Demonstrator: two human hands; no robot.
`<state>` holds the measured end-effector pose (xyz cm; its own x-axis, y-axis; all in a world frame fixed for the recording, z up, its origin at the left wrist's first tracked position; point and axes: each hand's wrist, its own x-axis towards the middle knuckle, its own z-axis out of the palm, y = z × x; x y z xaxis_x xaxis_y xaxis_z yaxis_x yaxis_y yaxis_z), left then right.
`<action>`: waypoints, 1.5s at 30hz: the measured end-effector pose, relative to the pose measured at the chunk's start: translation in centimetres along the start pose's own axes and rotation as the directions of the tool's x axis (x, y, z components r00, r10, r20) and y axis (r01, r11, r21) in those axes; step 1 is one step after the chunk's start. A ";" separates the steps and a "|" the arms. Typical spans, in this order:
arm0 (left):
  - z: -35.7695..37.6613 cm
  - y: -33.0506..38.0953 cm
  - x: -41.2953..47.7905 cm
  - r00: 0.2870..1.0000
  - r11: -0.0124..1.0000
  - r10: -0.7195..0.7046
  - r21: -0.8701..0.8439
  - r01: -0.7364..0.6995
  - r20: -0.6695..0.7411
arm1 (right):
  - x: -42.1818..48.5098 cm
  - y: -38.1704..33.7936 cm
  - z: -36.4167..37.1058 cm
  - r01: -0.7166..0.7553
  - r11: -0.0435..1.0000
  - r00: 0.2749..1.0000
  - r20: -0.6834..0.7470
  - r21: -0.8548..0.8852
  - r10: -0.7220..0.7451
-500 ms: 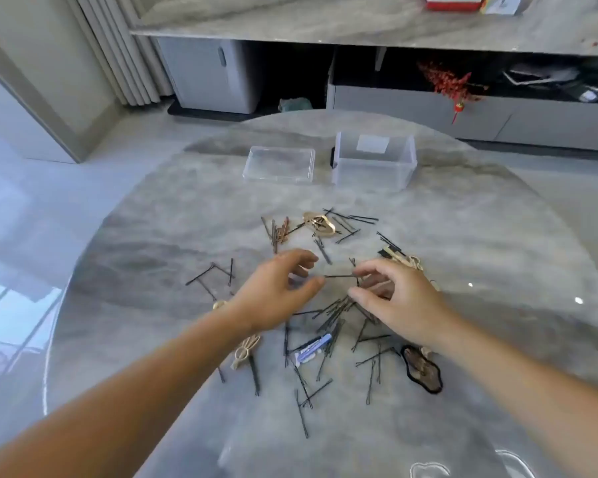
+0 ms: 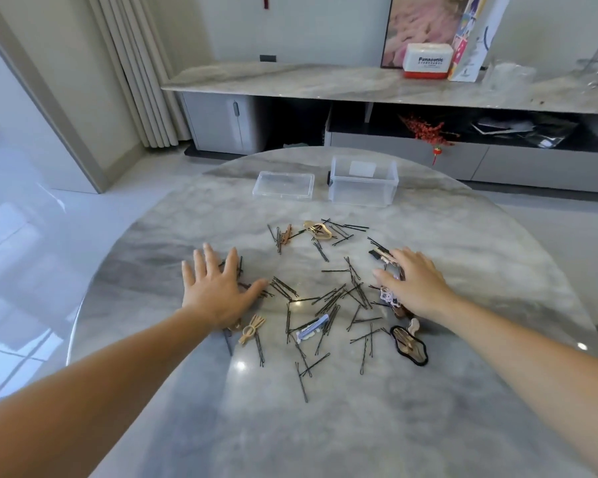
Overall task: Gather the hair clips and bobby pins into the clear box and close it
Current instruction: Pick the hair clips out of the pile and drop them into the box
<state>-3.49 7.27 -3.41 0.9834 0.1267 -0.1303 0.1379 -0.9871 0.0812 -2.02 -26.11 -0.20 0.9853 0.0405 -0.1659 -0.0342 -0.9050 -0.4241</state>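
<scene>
Several black bobby pins (image 2: 328, 298) lie scattered across the middle of the round marble table (image 2: 325, 426). Among them are a beige clip (image 2: 317, 230), a blue clip (image 2: 313, 327), a tan bow clip (image 2: 252, 328) and a black-rimmed clip (image 2: 409, 345). The clear box (image 2: 362, 181) stands open at the far side, with its lid (image 2: 283, 185) lying flat to its left. My left hand (image 2: 216, 291) rests flat, fingers spread, on pins at the left of the pile. My right hand (image 2: 416, 282) lies spread over clips at the right edge.
The table's far edge curves just behind the box. Beyond it stands a long marble sideboard (image 2: 359, 84) carrying a white and red carton (image 2: 428, 60). A glossy floor lies to the left.
Both hands have moved apart from the middle of the pile to its left and right sides and flattened out. The camera has tilted upward.
</scene>
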 end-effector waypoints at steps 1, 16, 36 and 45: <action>0.2 0.1 0.0 0.999 1.000 -0.025 -0.008 0.025 0.039 | 0.2 0.0 0.3 0.013 1.000 1.000 0.012 -0.020 -0.013; -0.8 10.2 -3.1 0.870 0.823 0.483 -0.389 -0.413 0.099 | -1.9 -1.5 1.2 0.237 0.927 0.959 0.081 0.290 -0.270; -0.4 8.3 10.6 0.863 0.864 0.497 -0.149 -0.482 0.089 | 12.3 -3.2 3.9 0.402 0.904 0.910 0.165 -0.142 -0.379; -1.5 7.5 2.1 0.743 0.755 0.651 -0.240 -0.611 0.155 | 3.0 -1.6 0.8 0.389 0.879 0.834 0.299 0.277 -0.463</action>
<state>-0.15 0.25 -1.56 0.8024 -0.5634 -0.1969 -0.4681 -0.7988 0.3779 0.88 -24.20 -0.70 0.7876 0.5799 -0.2082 0.3070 -0.6623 -0.6834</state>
